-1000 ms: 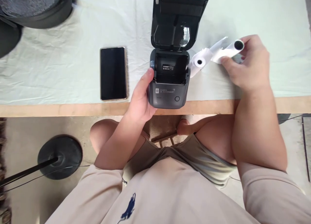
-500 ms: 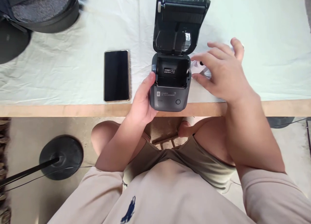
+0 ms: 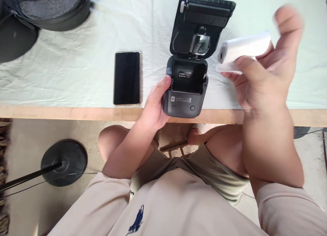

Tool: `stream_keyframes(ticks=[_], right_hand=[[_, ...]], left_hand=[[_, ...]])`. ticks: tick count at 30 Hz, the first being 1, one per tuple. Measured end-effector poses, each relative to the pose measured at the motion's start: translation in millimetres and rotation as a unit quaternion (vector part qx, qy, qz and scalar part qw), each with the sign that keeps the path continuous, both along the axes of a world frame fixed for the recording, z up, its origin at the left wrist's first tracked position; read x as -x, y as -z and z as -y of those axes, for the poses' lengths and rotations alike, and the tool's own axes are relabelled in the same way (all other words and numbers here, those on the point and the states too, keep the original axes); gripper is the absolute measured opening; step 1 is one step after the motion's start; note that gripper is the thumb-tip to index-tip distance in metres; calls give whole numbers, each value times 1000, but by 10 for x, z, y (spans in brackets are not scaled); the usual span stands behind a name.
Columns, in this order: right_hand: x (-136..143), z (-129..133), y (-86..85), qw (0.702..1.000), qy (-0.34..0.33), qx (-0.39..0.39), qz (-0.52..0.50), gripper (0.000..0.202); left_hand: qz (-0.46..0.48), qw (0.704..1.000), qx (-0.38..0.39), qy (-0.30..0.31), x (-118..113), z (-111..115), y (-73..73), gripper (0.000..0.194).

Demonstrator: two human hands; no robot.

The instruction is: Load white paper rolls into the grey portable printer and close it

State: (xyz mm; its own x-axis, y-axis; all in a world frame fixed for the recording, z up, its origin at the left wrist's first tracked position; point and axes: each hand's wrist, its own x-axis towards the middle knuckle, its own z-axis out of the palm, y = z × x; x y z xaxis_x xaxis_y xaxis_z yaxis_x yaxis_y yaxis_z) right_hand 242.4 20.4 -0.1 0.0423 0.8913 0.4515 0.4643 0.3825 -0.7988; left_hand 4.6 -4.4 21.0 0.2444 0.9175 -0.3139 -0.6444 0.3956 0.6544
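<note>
A dark grey portable printer stands at the table's front edge, its black lid raised and its paper bay bare inside. My left hand grips the printer's left side, thumb on the body near the bay. To the right of the printer, my right hand holds a white paper roll between thumb and fingers, a loose flap of paper hanging below it. The roll is apart from the printer, its hollow core end facing left.
A black phone lies left of the printer on the white cloth. A black bag-like object fills the far left corner. Below the wooden table edge is a round black stand base.
My right hand has turned over and lifted the paper roll, which lay mostly hidden beside the printer. The printer, phone and bag appear slightly further right in the view.
</note>
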Motion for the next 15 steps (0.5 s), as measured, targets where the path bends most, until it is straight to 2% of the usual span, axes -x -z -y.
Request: stream_keyframes(ticks=[3, 5, 7, 9, 12, 13, 15], right_hand=[[35, 18, -98, 979, 3, 116, -167, 48], [97, 62, -235, 957, 8, 195, -214, 54], [151, 95, -345, 948, -4, 230, -218, 65], [166, 97, -374, 956, -32, 216, -194, 69], [139, 60, -290, 972, -69, 166, -152, 61], [139, 54, -255, 978, -72, 126, -148, 56], [189, 82, -222, 990, -55, -2, -130, 43]], left_hand=[[-8, 1000, 19, 4, 15, -4, 28, 34], [-13, 999, 34, 3, 23, -5, 49, 34], [-9, 999, 43, -2, 30, -7, 66, 36], [1, 999, 44, -6, 35, -11, 74, 37], [4, 999, 47, -15, 34, -15, 67, 38], [0, 999, 47, -15, 31, -14, 62, 37], [-7, 999, 48, -13, 18, -9, 54, 36]])
